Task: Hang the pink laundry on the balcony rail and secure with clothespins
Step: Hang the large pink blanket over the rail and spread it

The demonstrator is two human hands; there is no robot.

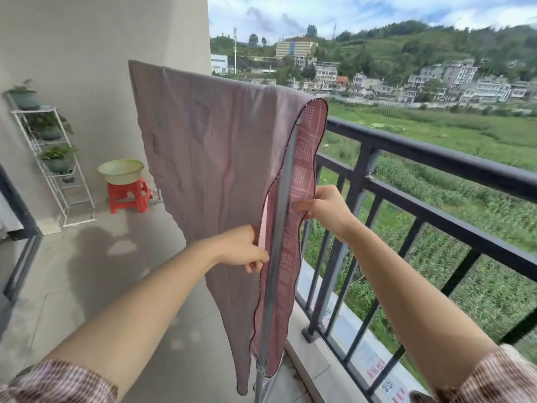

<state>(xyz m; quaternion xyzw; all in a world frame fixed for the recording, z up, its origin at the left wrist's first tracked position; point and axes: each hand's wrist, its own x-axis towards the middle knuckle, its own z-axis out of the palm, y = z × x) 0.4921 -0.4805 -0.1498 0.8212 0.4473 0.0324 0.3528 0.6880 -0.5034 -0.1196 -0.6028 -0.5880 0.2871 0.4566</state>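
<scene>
Green plastic basin (121,171) sits on a red stool (128,196) at far left, contents not visible from this angle; potted plants fill the white tiered rack (58,170) beside it. Pink laundry (209,158) hangs draped over a grey metal bar (280,216), just inside the dark balcony rail (436,158). Left hand (247,251) pinches the plain near-side edge; right hand (325,207) pinches the patterned rail-side edge, fingers closed on cloth.
</scene>
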